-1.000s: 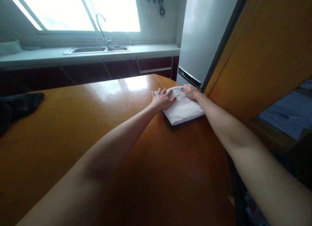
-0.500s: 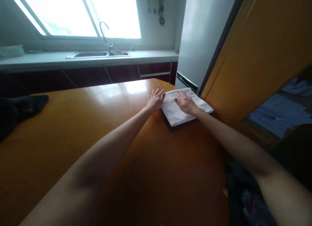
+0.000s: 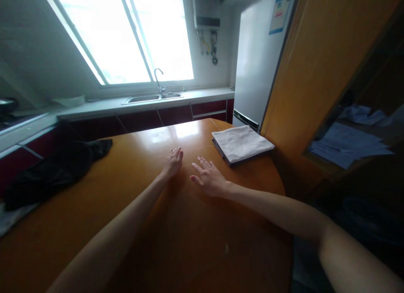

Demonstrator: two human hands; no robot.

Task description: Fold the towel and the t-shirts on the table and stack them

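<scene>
A folded white cloth [image 3: 243,142] lies flat on top of dark folded cloth [image 3: 232,161] near the table's far right end. My right hand [image 3: 208,177] is left of this stack and apart from it, palm down with fingers spread, holding nothing. Farther left, my left hand [image 3: 174,162] is over the wooden table [image 3: 189,225], fingers stretched out and nothing in them. Whether either palm touches the tabletop I cannot tell.
A crumpled black garment [image 3: 59,171] lies on the table's left side, with a bit of white under it. Beyond the table are a counter with a sink [image 3: 143,98] and a tall fridge [image 3: 255,65]. Papers [image 3: 350,141] fill a shelf at right.
Both hands have left the white cloth stack and moved left and nearer over the table. The stack stays in place. My view has tilted up and turned left.
</scene>
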